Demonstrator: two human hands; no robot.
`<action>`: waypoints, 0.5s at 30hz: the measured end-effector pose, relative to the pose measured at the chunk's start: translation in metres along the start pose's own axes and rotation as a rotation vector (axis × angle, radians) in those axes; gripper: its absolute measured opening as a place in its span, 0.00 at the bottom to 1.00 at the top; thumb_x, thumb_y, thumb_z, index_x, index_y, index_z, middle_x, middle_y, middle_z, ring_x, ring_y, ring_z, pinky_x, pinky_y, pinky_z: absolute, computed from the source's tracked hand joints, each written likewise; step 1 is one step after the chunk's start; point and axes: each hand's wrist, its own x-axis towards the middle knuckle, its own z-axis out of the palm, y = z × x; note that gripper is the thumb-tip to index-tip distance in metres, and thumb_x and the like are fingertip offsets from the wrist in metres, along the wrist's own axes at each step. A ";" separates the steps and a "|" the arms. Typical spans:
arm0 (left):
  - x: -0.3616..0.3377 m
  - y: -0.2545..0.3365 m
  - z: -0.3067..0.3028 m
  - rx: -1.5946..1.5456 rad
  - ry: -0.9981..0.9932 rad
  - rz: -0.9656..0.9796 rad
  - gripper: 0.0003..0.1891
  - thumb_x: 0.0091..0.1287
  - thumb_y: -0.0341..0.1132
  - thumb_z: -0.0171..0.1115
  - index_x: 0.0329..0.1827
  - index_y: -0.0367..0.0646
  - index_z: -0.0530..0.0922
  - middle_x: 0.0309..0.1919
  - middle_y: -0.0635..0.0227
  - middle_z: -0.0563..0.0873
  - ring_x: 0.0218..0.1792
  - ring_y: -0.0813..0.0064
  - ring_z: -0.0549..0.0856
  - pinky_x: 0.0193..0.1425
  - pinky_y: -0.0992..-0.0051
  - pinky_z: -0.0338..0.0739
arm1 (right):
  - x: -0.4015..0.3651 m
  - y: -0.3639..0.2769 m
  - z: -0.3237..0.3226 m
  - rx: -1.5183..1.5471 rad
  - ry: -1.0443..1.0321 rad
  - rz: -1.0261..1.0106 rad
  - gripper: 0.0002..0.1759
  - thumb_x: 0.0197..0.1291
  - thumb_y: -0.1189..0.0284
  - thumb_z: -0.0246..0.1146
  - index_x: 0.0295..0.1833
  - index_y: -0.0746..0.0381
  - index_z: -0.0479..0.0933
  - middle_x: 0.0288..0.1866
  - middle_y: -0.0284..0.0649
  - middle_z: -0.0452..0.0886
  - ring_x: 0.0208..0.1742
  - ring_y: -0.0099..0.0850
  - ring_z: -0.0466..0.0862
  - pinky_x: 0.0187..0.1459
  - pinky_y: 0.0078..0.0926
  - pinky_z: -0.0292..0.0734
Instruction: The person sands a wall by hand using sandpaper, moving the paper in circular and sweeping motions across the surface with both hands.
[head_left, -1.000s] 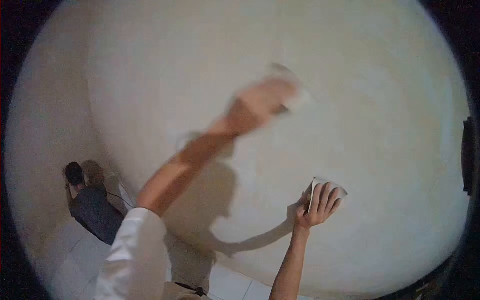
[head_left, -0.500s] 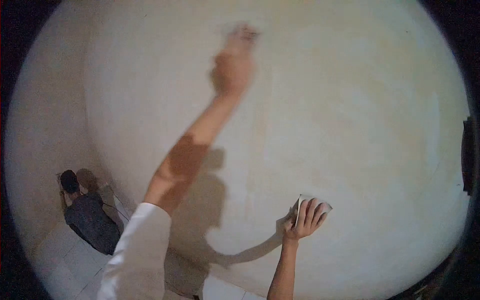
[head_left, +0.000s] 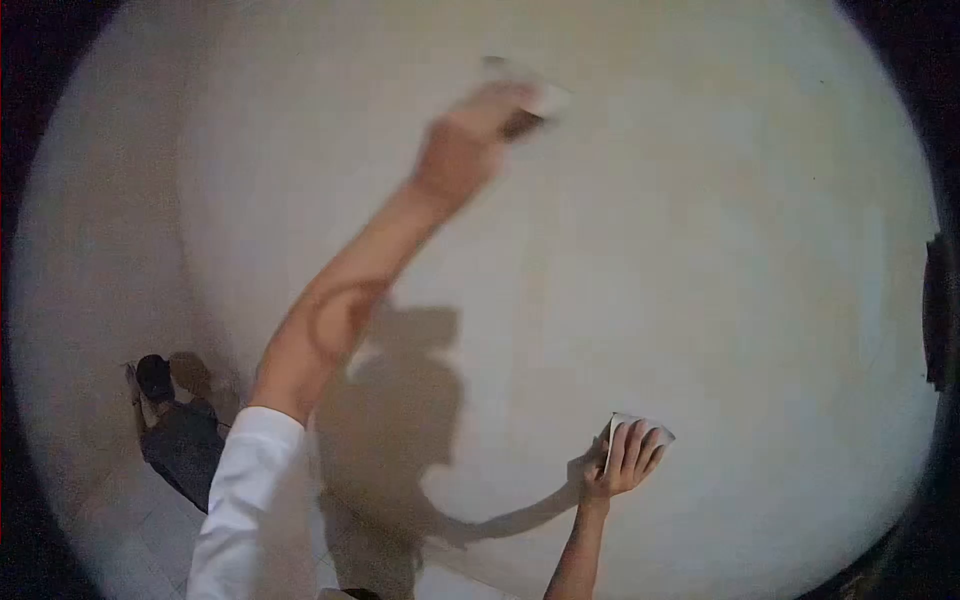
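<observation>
High on the pale wall (head_left: 680, 260), my left hand (head_left: 465, 145) is blurred by motion. It presses a sheet that looks like sandpaper (head_left: 552, 100), with a pale face and a dark edge near the fingertips. Lower and to the right, my right hand (head_left: 628, 460) holds a second piece of sandpaper (head_left: 620, 422) against the wall. Its fingers lie over the pale backing, the thumb is at the left side, and the sheet's corners stick out past the fingertips. The sheets' undersides are hidden.
Another person (head_left: 185, 440) in a dark shirt is low at the left, by the wall corner, one hand on the side wall. Light floor tiles (head_left: 150, 530) show below. A dark object (head_left: 935, 310) is at the right edge. My shadow falls on the wall.
My left hand has moved slightly right and down across the wall with its sheet. My right hand appears a little lower and further right. The other person's raised hand shows more clearly.
</observation>
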 end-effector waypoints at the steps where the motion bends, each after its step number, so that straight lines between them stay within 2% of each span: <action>1: -0.009 -0.025 -0.017 -0.036 0.087 -0.129 0.17 0.62 0.22 0.52 0.53 0.41 0.78 0.51 0.56 0.83 0.50 0.55 0.84 0.55 0.67 0.79 | -0.001 0.001 0.001 0.006 0.016 -0.016 0.27 0.69 0.55 0.43 0.54 0.59 0.81 0.61 0.45 0.79 0.69 0.52 0.70 0.71 0.59 0.52; 3: -0.022 -0.069 -0.055 0.339 0.117 -0.663 0.12 0.70 0.35 0.53 0.50 0.44 0.82 0.39 0.52 0.86 0.40 0.51 0.85 0.43 0.64 0.78 | 0.000 -0.002 -0.001 -0.039 -0.011 0.002 0.29 0.70 0.53 0.41 0.53 0.60 0.82 0.61 0.46 0.78 0.69 0.51 0.69 0.71 0.59 0.52; 4: -0.035 -0.105 -0.072 0.477 0.158 -0.753 0.15 0.71 0.42 0.54 0.48 0.41 0.82 0.33 0.51 0.86 0.38 0.51 0.85 0.42 0.61 0.76 | 0.004 -0.005 -0.004 -0.017 0.013 -0.033 0.23 0.69 0.58 0.47 0.53 0.61 0.81 0.62 0.47 0.77 0.69 0.52 0.69 0.70 0.59 0.53; 5: -0.043 -0.118 -0.088 0.496 0.235 -0.828 0.16 0.71 0.43 0.54 0.49 0.42 0.82 0.34 0.51 0.86 0.39 0.51 0.85 0.43 0.60 0.77 | 0.008 -0.006 -0.004 0.004 0.038 -0.070 0.18 0.68 0.63 0.54 0.54 0.63 0.80 0.63 0.48 0.77 0.69 0.52 0.69 0.70 0.60 0.54; 6: -0.043 -0.122 -0.095 0.514 0.314 -0.901 0.16 0.71 0.44 0.55 0.50 0.42 0.82 0.35 0.52 0.87 0.39 0.51 0.86 0.44 0.59 0.77 | 0.007 -0.005 -0.004 -0.014 0.020 -0.062 0.21 0.70 0.60 0.51 0.55 0.63 0.79 0.63 0.48 0.76 0.69 0.53 0.69 0.70 0.60 0.54; 7: -0.044 -0.125 -0.092 0.507 0.317 -0.905 0.16 0.71 0.44 0.55 0.50 0.42 0.82 0.35 0.52 0.87 0.39 0.51 0.86 0.44 0.59 0.77 | 0.007 -0.004 -0.004 -0.020 0.022 -0.066 0.21 0.70 0.60 0.51 0.55 0.63 0.79 0.63 0.48 0.76 0.69 0.53 0.69 0.70 0.60 0.54; 9: -0.042 -0.127 -0.077 0.570 0.333 -0.891 0.16 0.71 0.42 0.54 0.55 0.45 0.80 0.38 0.52 0.87 0.40 0.52 0.86 0.45 0.57 0.78 | 0.007 -0.004 0.000 0.007 0.064 -0.104 0.27 0.72 0.54 0.44 0.55 0.63 0.79 0.63 0.48 0.76 0.70 0.54 0.68 0.70 0.60 0.53; 10: -0.031 -0.114 -0.063 0.642 0.299 -0.918 0.16 0.71 0.40 0.53 0.58 0.50 0.78 0.41 0.54 0.86 0.42 0.52 0.85 0.46 0.56 0.79 | 0.004 -0.002 0.001 0.002 0.059 -0.108 0.27 0.72 0.54 0.44 0.55 0.63 0.79 0.63 0.48 0.76 0.70 0.54 0.68 0.70 0.60 0.53; 12: -0.012 -0.073 -0.042 0.469 0.303 -0.703 0.16 0.71 0.37 0.52 0.60 0.52 0.76 0.40 0.56 0.86 0.43 0.53 0.85 0.45 0.58 0.80 | -0.002 0.003 0.003 -0.052 0.055 -0.075 0.31 0.71 0.51 0.40 0.52 0.63 0.81 0.61 0.49 0.78 0.69 0.54 0.69 0.70 0.60 0.53; 14: 0.011 -0.026 -0.024 0.320 0.041 -0.634 0.16 0.69 0.33 0.51 0.59 0.50 0.77 0.45 0.58 0.85 0.44 0.54 0.85 0.45 0.59 0.81 | 0.000 -0.003 0.002 -0.063 0.053 -0.040 0.29 0.70 0.53 0.43 0.53 0.64 0.81 0.61 0.49 0.78 0.69 0.54 0.69 0.70 0.60 0.53; 15: 0.014 -0.008 -0.008 0.253 0.011 -0.374 0.18 0.66 0.30 0.51 0.58 0.48 0.77 0.51 0.60 0.82 0.46 0.54 0.84 0.47 0.59 0.81 | 0.003 -0.007 0.001 -0.059 0.052 -0.018 0.27 0.70 0.54 0.45 0.53 0.64 0.81 0.61 0.49 0.78 0.69 0.54 0.70 0.70 0.60 0.53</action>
